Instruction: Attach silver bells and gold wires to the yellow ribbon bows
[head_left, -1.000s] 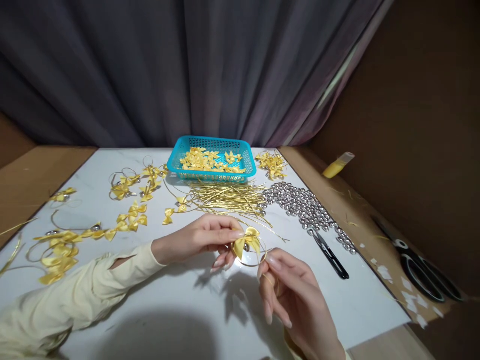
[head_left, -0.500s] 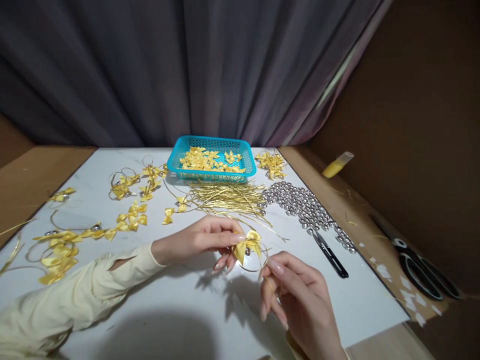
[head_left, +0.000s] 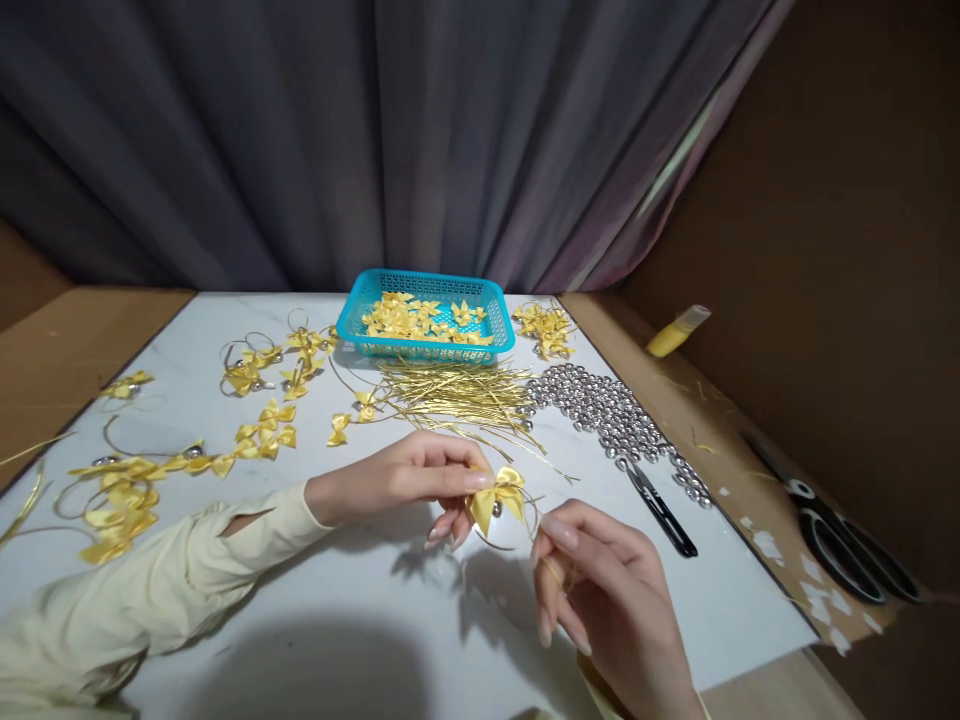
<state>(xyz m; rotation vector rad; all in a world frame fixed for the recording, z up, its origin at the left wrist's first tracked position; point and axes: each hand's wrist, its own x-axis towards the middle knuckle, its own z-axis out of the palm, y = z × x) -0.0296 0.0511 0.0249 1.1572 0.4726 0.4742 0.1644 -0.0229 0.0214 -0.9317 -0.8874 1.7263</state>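
a yellow bow [head_left: 496, 494] is being pinched between the thumb and fingers of the left hand [head_left: 405, 478], just above the white surface [head_left: 360, 600]. a thin gold wire [head_left: 541, 560] running from the bow is being gripped in the closed fingers of the right hand [head_left: 600, 590], just beside the bow. a blue basket [head_left: 425, 316] of bows is being kept at the far edge, with a bundle of gold wires [head_left: 457, 395] in front of it and silver bells [head_left: 611, 415] to its right. black snips [head_left: 660, 508] are lying near the bells, and finished bows [head_left: 127, 495] are being left at the left.
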